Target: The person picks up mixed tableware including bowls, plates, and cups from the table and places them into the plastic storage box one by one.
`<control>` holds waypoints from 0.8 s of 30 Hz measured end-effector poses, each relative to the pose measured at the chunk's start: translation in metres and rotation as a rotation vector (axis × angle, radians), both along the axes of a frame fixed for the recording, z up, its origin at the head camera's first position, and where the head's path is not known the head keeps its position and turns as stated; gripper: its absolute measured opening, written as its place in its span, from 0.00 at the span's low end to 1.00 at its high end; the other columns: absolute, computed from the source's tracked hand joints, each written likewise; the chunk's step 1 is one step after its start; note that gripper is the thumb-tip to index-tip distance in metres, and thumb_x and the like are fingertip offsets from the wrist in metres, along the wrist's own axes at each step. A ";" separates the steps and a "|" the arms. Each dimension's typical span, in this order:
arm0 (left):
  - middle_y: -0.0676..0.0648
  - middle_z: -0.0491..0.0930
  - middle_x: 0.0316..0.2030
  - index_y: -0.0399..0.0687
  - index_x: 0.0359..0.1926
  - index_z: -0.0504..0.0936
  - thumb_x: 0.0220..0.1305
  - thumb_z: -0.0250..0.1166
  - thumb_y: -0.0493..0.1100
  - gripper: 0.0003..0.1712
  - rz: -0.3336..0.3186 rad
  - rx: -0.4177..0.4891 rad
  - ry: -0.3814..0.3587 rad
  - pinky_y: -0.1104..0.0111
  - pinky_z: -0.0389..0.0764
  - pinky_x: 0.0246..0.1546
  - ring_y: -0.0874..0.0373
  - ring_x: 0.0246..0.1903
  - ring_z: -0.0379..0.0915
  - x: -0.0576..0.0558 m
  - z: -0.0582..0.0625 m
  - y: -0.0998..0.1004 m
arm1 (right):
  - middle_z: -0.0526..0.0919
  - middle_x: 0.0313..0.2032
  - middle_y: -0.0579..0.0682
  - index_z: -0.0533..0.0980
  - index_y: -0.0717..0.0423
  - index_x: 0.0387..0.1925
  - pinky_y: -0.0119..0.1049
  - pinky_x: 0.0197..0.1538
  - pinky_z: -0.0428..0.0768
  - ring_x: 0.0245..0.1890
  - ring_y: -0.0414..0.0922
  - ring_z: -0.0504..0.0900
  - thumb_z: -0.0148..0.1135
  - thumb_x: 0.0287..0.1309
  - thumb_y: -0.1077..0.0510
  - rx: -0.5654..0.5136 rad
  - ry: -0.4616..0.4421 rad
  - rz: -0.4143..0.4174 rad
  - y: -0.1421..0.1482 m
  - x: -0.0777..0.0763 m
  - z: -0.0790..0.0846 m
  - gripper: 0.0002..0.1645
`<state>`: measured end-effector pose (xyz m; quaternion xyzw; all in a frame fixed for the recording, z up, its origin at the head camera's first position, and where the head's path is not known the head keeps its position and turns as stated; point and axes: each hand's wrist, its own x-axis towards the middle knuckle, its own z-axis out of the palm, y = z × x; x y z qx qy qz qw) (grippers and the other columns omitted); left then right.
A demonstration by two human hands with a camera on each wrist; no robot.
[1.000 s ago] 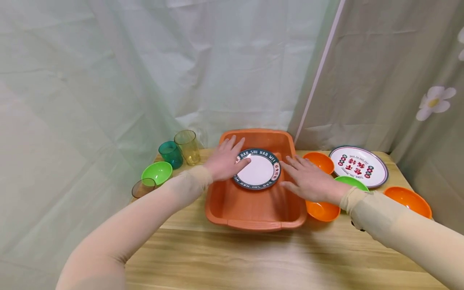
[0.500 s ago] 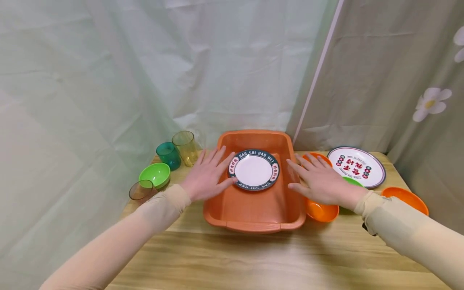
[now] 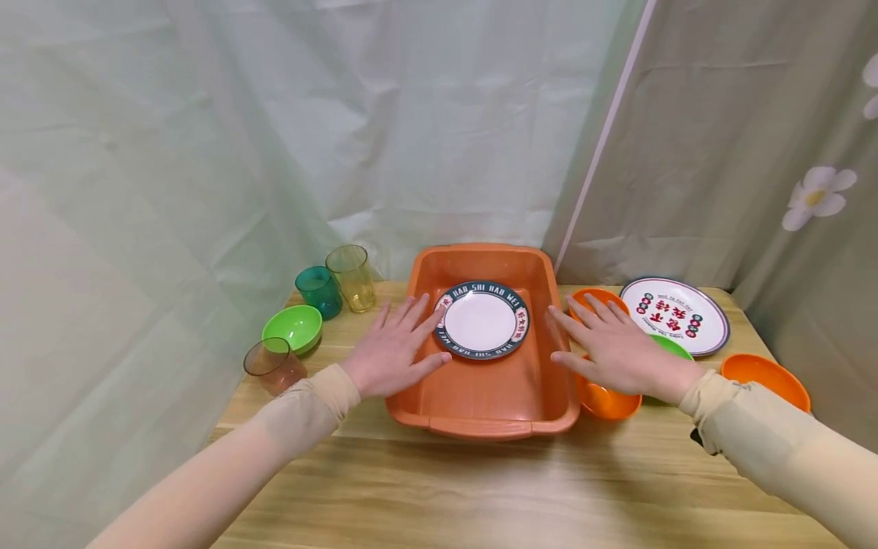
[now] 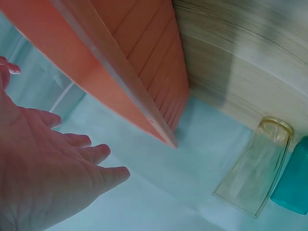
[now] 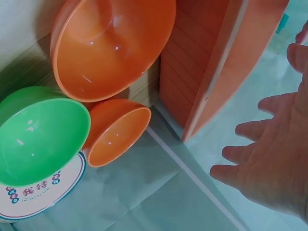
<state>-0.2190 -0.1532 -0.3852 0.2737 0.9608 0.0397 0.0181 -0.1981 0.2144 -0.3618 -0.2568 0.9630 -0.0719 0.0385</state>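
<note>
A round plate (image 3: pixel 480 322) with a dark patterned rim lies inside the orange-brown plastic basin (image 3: pixel 480 431). My left hand (image 3: pixel 391 351), fingers spread and straight, hovers over the basin's left side and holds nothing. Over the right side, my right hand (image 3: pixel 620 347) is also spread and holds nothing. It partly covers an orange bowl (image 3: pixel 610 402), another orange bowl (image 3: pixel 598 299) and a green bowl (image 3: pixel 668 347). In the left wrist view, the left hand (image 4: pixel 53 168) is apart from the basin wall (image 4: pixel 154 72). The right hand (image 5: pixel 274 154) likewise stays clear of the wall in its wrist view.
Left of the basin stand a yellow glass (image 3: pixel 352 280), a teal cup (image 3: pixel 320 292), a green bowl (image 3: pixel 293 328) and a brownish glass (image 3: pixel 274 366). At right are an oval plate (image 3: pixel 675 314) and an orange bowl (image 3: pixel 764 379). Curtains (image 3: pixel 439 114) hang behind the wooden table (image 3: pixel 466 496).
Both hands have drawn apart, the left going left and nearer, the right going right, away from above the plate. The plate stays in the basin. Over the last half second they moved little.
</note>
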 end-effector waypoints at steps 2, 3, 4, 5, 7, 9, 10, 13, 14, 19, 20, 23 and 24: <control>0.46 0.37 0.82 0.60 0.83 0.44 0.72 0.39 0.77 0.49 -0.001 -0.002 -0.007 0.42 0.34 0.76 0.44 0.80 0.33 0.001 0.001 0.001 | 0.52 0.79 0.63 0.52 0.48 0.82 0.66 0.75 0.42 0.78 0.68 0.43 0.41 0.71 0.24 -0.001 -0.007 -0.005 -0.001 -0.001 0.000 0.51; 0.45 0.37 0.82 0.59 0.83 0.44 0.72 0.40 0.77 0.49 -0.005 0.002 -0.007 0.42 0.35 0.76 0.44 0.80 0.32 0.001 0.001 0.001 | 0.52 0.79 0.63 0.52 0.48 0.82 0.67 0.75 0.42 0.78 0.67 0.43 0.40 0.71 0.23 -0.002 -0.011 -0.007 -0.001 -0.001 -0.001 0.51; 0.45 0.37 0.82 0.59 0.83 0.44 0.72 0.40 0.77 0.49 -0.010 0.004 -0.005 0.42 0.35 0.75 0.44 0.80 0.33 0.002 0.001 0.002 | 0.52 0.79 0.63 0.52 0.48 0.82 0.67 0.75 0.42 0.78 0.67 0.43 0.40 0.70 0.23 -0.002 -0.012 -0.008 -0.001 -0.001 -0.001 0.51; 0.45 0.37 0.82 0.59 0.83 0.45 0.72 0.39 0.77 0.49 -0.013 0.005 -0.004 0.42 0.35 0.75 0.43 0.80 0.33 0.002 0.002 0.002 | 0.52 0.79 0.62 0.52 0.48 0.82 0.67 0.75 0.42 0.78 0.67 0.43 0.40 0.70 0.23 -0.003 -0.013 -0.008 -0.002 -0.002 -0.001 0.51; 0.44 0.38 0.82 0.58 0.83 0.45 0.72 0.39 0.77 0.49 -0.020 0.004 -0.002 0.42 0.35 0.75 0.43 0.80 0.33 0.003 0.002 0.003 | 0.51 0.79 0.62 0.52 0.48 0.82 0.67 0.75 0.43 0.78 0.67 0.43 0.40 0.70 0.23 -0.003 -0.012 -0.006 -0.002 -0.002 -0.001 0.51; 0.44 0.37 0.82 0.57 0.83 0.45 0.73 0.39 0.77 0.49 -0.028 0.006 -0.001 0.41 0.36 0.75 0.42 0.79 0.33 0.003 0.002 0.003 | 0.52 0.79 0.62 0.53 0.48 0.82 0.67 0.74 0.43 0.78 0.67 0.43 0.41 0.70 0.23 -0.005 -0.011 -0.004 -0.003 -0.002 -0.001 0.51; 0.45 0.36 0.82 0.57 0.83 0.45 0.73 0.38 0.77 0.49 -0.030 0.001 -0.001 0.41 0.36 0.75 0.42 0.79 0.33 0.003 0.002 0.003 | 0.52 0.79 0.62 0.53 0.48 0.81 0.67 0.74 0.43 0.78 0.67 0.43 0.41 0.71 0.24 -0.006 -0.010 -0.003 -0.004 -0.002 -0.001 0.51; 0.46 0.33 0.82 0.58 0.83 0.44 0.73 0.36 0.77 0.49 -0.036 -0.010 -0.005 0.42 0.36 0.76 0.43 0.79 0.33 0.003 0.001 0.004 | 0.52 0.79 0.62 0.54 0.49 0.81 0.67 0.74 0.43 0.78 0.68 0.43 0.44 0.72 0.26 -0.010 -0.010 0.000 -0.005 -0.003 0.000 0.49; 0.46 0.33 0.82 0.58 0.83 0.44 0.73 0.37 0.77 0.48 -0.042 -0.008 -0.005 0.42 0.37 0.76 0.42 0.79 0.34 0.004 0.002 0.005 | 0.52 0.79 0.62 0.54 0.49 0.81 0.67 0.74 0.43 0.78 0.68 0.43 0.44 0.72 0.27 -0.011 -0.011 0.000 -0.005 -0.003 0.000 0.49; 0.46 0.34 0.82 0.58 0.83 0.45 0.73 0.37 0.76 0.48 -0.073 -0.010 -0.021 0.43 0.39 0.76 0.43 0.79 0.35 0.006 0.006 0.010 | 0.57 0.76 0.66 0.57 0.54 0.80 0.67 0.74 0.46 0.76 0.70 0.48 0.47 0.74 0.31 -0.032 0.015 0.009 -0.001 -0.007 0.003 0.45; 0.46 0.34 0.82 0.59 0.83 0.45 0.73 0.37 0.76 0.48 -0.080 -0.014 -0.024 0.43 0.39 0.76 0.43 0.79 0.34 0.006 0.008 0.012 | 0.58 0.75 0.67 0.58 0.55 0.79 0.67 0.74 0.46 0.76 0.70 0.49 0.48 0.75 0.33 -0.038 0.018 0.008 0.001 -0.008 0.003 0.45; 0.45 0.37 0.82 0.60 0.83 0.44 0.73 0.37 0.76 0.47 -0.109 -0.021 -0.033 0.45 0.38 0.76 0.45 0.80 0.32 0.008 0.012 0.019 | 0.60 0.74 0.68 0.61 0.59 0.77 0.68 0.73 0.48 0.75 0.71 0.51 0.50 0.75 0.35 -0.061 0.020 -0.003 0.009 -0.012 0.006 0.43; 0.45 0.38 0.82 0.60 0.83 0.44 0.73 0.37 0.76 0.47 -0.123 -0.026 -0.030 0.45 0.38 0.76 0.46 0.80 0.31 0.008 0.013 0.022 | 0.60 0.74 0.68 0.61 0.60 0.77 0.68 0.73 0.49 0.75 0.71 0.51 0.51 0.75 0.37 -0.069 0.012 -0.015 0.012 -0.014 0.007 0.43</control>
